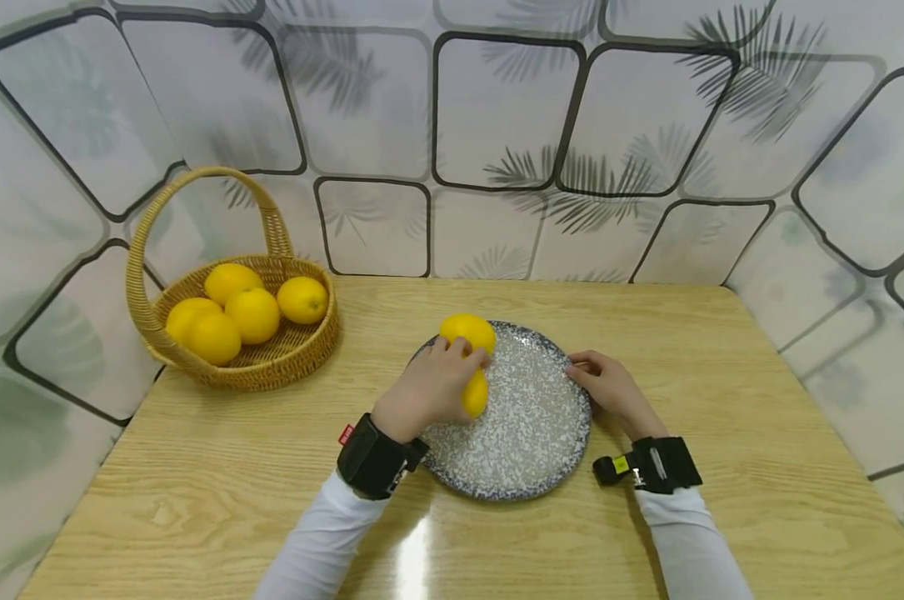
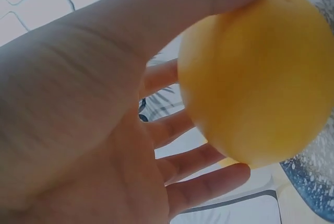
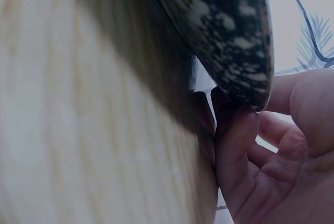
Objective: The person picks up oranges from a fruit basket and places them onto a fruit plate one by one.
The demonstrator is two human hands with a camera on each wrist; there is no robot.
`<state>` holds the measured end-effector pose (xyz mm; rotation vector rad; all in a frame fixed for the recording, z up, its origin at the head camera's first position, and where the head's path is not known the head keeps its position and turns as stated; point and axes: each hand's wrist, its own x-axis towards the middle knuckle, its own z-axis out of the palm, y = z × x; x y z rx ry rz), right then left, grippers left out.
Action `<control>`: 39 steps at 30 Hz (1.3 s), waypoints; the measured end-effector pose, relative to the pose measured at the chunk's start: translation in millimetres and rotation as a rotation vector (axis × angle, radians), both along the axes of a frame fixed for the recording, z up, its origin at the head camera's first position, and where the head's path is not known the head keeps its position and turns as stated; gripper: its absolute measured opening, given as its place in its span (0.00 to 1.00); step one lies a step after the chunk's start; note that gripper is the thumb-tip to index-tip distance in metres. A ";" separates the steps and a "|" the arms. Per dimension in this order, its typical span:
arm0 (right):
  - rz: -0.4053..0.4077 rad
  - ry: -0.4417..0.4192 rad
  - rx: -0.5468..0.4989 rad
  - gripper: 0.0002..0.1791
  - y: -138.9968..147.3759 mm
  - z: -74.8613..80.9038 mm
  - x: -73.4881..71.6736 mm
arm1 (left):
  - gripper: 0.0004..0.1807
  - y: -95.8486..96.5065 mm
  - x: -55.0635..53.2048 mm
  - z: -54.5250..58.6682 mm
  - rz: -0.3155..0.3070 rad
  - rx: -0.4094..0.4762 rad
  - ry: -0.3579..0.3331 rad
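My left hand (image 1: 438,385) grips a yellow lemon (image 1: 476,395) over the left part of a round speckled grey plate (image 1: 530,417) with a dark blue rim. In the left wrist view the held lemon (image 2: 261,78) is large, with the thumb across its top and the fingers behind it. A second lemon (image 1: 466,331) sits just beyond the fingertips, at the plate's far left edge. My right hand (image 1: 609,387) pinches the plate's right rim; in the right wrist view, fingers reach below the rim (image 3: 245,72).
A wicker basket (image 1: 302,362) with a tall arched handle stands at the left of the wooden table (image 1: 272,517). Several lemons (image 1: 252,315) lie inside it. A patterned wall covering (image 1: 504,117) rises behind the table and along its sides.
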<state>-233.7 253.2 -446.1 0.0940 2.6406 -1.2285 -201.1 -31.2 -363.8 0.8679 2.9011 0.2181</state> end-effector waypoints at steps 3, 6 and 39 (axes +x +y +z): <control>0.007 0.003 -0.003 0.27 0.2 -0.8 -0.4 | 0.37 -0.3 0.0 1.1 -0.008 0.011 -0.009; 0.004 0.002 -0.006 0.27 0.5 -1.5 -1.2 | 0.38 -0.3 -1.1 1.6 -0.010 0.015 -0.019; 0.014 0.024 0.022 0.26 0.5 -1.1 -0.4 | 0.33 -2.1 -1.3 5.3 -0.018 0.019 -0.006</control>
